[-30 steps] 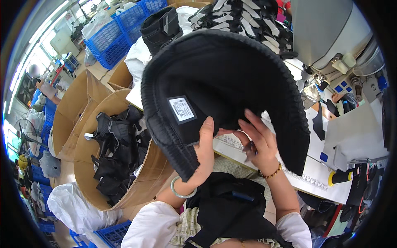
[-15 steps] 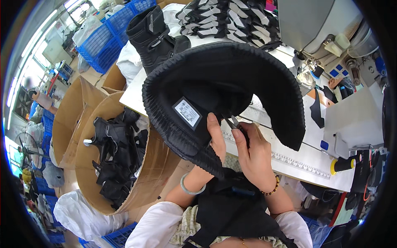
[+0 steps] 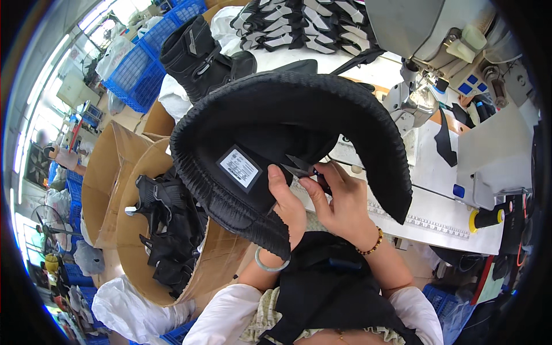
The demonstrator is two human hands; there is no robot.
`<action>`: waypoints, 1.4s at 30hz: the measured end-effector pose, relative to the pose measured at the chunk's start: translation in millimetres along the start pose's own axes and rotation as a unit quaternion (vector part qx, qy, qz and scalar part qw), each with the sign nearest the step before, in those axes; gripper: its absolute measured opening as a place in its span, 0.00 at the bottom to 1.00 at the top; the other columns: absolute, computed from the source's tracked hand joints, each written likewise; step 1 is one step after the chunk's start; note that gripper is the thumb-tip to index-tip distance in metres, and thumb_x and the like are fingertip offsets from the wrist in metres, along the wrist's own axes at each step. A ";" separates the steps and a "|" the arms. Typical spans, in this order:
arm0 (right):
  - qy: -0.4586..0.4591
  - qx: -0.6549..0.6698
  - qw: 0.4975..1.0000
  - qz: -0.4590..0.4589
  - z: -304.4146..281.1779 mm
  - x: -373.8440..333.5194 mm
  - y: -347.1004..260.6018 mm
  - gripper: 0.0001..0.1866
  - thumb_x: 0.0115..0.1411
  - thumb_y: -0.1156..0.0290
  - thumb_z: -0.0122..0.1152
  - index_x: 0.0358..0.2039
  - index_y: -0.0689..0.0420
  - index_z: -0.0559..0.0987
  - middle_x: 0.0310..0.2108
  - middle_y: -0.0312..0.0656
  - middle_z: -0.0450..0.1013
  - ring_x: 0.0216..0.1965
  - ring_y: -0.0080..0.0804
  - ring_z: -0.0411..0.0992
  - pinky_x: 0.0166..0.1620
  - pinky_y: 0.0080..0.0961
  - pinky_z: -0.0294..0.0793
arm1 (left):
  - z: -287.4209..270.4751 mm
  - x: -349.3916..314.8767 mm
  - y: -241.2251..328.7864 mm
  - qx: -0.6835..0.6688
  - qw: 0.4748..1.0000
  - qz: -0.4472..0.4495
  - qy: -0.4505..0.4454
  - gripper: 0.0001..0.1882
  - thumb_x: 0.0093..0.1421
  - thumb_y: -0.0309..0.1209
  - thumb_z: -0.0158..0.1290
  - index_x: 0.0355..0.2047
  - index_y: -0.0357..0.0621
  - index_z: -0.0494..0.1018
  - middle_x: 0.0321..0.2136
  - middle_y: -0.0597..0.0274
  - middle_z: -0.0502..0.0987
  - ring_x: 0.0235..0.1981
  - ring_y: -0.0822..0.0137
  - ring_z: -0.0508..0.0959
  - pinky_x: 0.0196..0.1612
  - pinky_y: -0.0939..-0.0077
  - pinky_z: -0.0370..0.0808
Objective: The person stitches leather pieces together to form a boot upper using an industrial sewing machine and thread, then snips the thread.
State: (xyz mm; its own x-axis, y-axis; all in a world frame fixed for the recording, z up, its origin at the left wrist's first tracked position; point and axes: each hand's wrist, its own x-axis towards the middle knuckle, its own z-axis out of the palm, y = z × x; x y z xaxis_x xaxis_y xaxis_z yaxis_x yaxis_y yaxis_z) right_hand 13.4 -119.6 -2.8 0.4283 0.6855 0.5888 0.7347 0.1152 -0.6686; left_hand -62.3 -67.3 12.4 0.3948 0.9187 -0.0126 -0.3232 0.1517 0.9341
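Bright daylight from blown-out upper-left windows (image 3: 109,11), sharp centre, heavy fisheye bending, black vignetted corners

I see a black ribbed padded piece (image 3: 299,109) with a white label (image 3: 240,168) edged in dark grey, held at centre. My left hand (image 3: 286,207) wears a pale green bangle (image 3: 270,265); my right hand (image 3: 340,204) holds dark snips (image 3: 299,167) and wears an amber and black bead bracelet (image 3: 369,246). At 9 o'clock, brown cardboard boxes (image 3: 115,190) with black parts (image 3: 167,230). At 11, blue crates (image 3: 144,63) and a black boot (image 3: 198,54). At 12, black-and-white striped pieces (image 3: 299,26). At 1, a grey sewing machine (image 3: 425,34). At 3, a white table (image 3: 437,207) with a yellow-and-black roller (image 3: 486,218). My sleeves are white, my apron (image 3: 328,293) black
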 end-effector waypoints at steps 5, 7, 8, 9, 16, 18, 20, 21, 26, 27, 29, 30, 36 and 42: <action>-0.042 0.039 0.998 0.015 -5.1 1.9 3.0 0.12 0.51 0.71 0.57 0.33 0.67 0.70 0.24 0.49 0.68 0.21 0.42 0.70 0.24 0.29 0.68 | -3.5 3.2 -6.6 -0.003 1.000 -0.020 0.010 0.23 0.62 0.44 0.34 0.43 0.37 0.67 0.37 0.59 0.73 0.36 0.70 0.72 0.41 0.79 0.67; -0.032 0.054 0.998 0.008 -5.0 2.2 4.2 0.12 0.51 0.72 0.57 0.33 0.67 0.70 0.25 0.48 0.68 0.21 0.42 0.69 0.24 0.29 0.67 | -4.9 4.4 -9.7 -0.003 1.000 -0.006 0.010 0.24 0.61 0.46 0.34 0.44 0.37 0.67 0.36 0.59 0.73 0.36 0.69 0.72 0.40 0.80 0.67; -0.024 0.068 0.997 0.000 -4.8 2.2 4.7 0.12 0.52 0.72 0.57 0.33 0.67 0.70 0.25 0.48 0.69 0.21 0.43 0.69 0.24 0.29 0.67 | -1.5 4.4 -9.5 -0.001 1.000 -0.006 0.009 0.24 0.61 0.46 0.34 0.44 0.37 0.67 0.36 0.59 0.73 0.36 0.69 0.72 0.40 0.80 0.67; -0.023 0.069 0.997 0.001 -4.4 1.8 6.5 0.12 0.52 0.72 0.57 0.33 0.67 0.70 0.25 0.48 0.69 0.21 0.43 0.69 0.24 0.29 0.67 | 4.5 5.6 -10.8 0.003 0.999 0.013 0.046 0.24 0.61 0.46 0.33 0.42 0.38 0.67 0.34 0.59 0.73 0.35 0.69 0.72 0.39 0.80 0.68; -0.012 0.098 0.990 0.099 -7.6 -5.1 3.0 0.13 0.53 0.68 0.58 0.32 0.65 0.71 0.24 0.46 0.71 0.21 0.36 0.71 0.22 0.26 0.67 | 4.6 4.1 -7.6 0.008 0.999 -0.020 0.028 0.25 0.61 0.48 0.31 0.37 0.39 0.68 0.31 0.59 0.74 0.32 0.69 0.73 0.36 0.79 0.68; -0.005 0.099 0.988 0.121 -8.3 -5.8 -0.9 0.13 0.53 0.67 0.58 0.32 0.64 0.71 0.23 0.45 0.71 0.20 0.34 0.71 0.21 0.25 0.67 | 3.4 3.7 -6.9 0.007 0.999 -0.041 0.006 0.25 0.61 0.48 0.31 0.36 0.40 0.68 0.30 0.59 0.74 0.32 0.69 0.73 0.35 0.79 0.69; 0.000 0.040 0.992 0.117 -8.7 -5.1 -4.3 0.14 0.52 0.65 0.59 0.31 0.63 0.72 0.23 0.44 0.71 0.19 0.32 0.72 0.20 0.23 0.68 | 4.1 3.9 -8.1 0.008 0.999 -0.052 -0.005 0.25 0.61 0.48 0.31 0.35 0.40 0.69 0.29 0.59 0.74 0.31 0.69 0.73 0.35 0.79 0.69; 0.001 0.040 0.992 0.118 -7.7 -4.9 -5.1 0.14 0.52 0.65 0.59 0.31 0.63 0.72 0.23 0.44 0.71 0.19 0.32 0.72 0.20 0.23 0.68 | 6.1 4.3 -10.9 0.003 0.999 -0.047 0.014 0.25 0.61 0.49 0.31 0.33 0.40 0.69 0.28 0.59 0.74 0.29 0.69 0.73 0.33 0.78 0.69; 0.004 0.017 0.994 0.104 -3.2 -1.6 -2.8 0.14 0.51 0.65 0.60 0.30 0.63 0.72 0.20 0.43 0.72 0.19 0.32 0.72 0.20 0.22 0.70 | 12.3 2.7 -11.3 0.034 0.998 -0.029 0.053 0.26 0.60 0.50 0.32 0.31 0.40 0.69 0.25 0.59 0.73 0.27 0.69 0.73 0.31 0.77 0.69; 0.005 0.017 0.994 0.104 -2.7 -1.0 -1.0 0.14 0.51 0.65 0.60 0.30 0.63 0.72 0.20 0.43 0.72 0.19 0.32 0.72 0.20 0.22 0.70 | 12.4 2.1 -11.2 0.021 0.997 -0.042 0.054 0.26 0.60 0.50 0.32 0.32 0.39 0.69 0.25 0.59 0.73 0.28 0.68 0.73 0.32 0.77 0.69; -0.008 0.070 0.992 0.105 -3.4 0.2 3.8 0.14 0.51 0.65 0.60 0.29 0.63 0.73 0.21 0.43 0.72 0.18 0.32 0.72 0.21 0.22 0.69 | 10.0 1.2 -11.1 0.010 0.997 -0.054 0.055 0.25 0.60 0.49 0.32 0.32 0.39 0.69 0.26 0.60 0.74 0.28 0.68 0.73 0.33 0.78 0.69; -0.007 0.070 0.992 0.105 -4.3 1.1 5.1 0.14 0.51 0.65 0.60 0.29 0.63 0.73 0.21 0.43 0.72 0.18 0.32 0.72 0.21 0.22 0.69 | 5.7 1.3 -11.8 0.010 0.998 -0.055 0.031 0.25 0.61 0.49 0.32 0.33 0.39 0.69 0.27 0.60 0.74 0.29 0.69 0.73 0.33 0.78 0.69; -0.062 0.158 0.972 0.164 -6.1 0.2 12.7 0.14 0.52 0.64 0.59 0.29 0.63 0.74 0.22 0.45 0.73 0.18 0.30 0.70 0.23 0.20 0.67 | 16.8 6.1 -14.4 0.013 0.996 0.033 0.087 0.24 0.61 0.48 0.33 0.36 0.39 0.69 0.27 0.60 0.74 0.29 0.69 0.73 0.33 0.77 0.70; -0.086 0.159 0.967 0.179 -9.6 -0.1 7.2 0.15 0.53 0.63 0.59 0.32 0.64 0.73 0.21 0.44 0.72 0.18 0.29 0.69 0.23 0.21 0.67 | 0.2 10.6 -25.0 0.026 0.998 0.000 0.057 0.24 0.61 0.48 0.33 0.36 0.39 0.69 0.26 0.60 0.74 0.27 0.70 0.73 0.32 0.79 0.70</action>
State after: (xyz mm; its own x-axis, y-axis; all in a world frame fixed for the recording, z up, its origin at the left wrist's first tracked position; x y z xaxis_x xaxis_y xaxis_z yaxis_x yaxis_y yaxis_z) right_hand 23.7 -125.7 -3.4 0.5110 0.8292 0.2267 0.3440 0.0444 -0.9379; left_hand -49.8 -61.4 -11.0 0.2932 0.9548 -0.0495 -0.2778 0.1346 0.9512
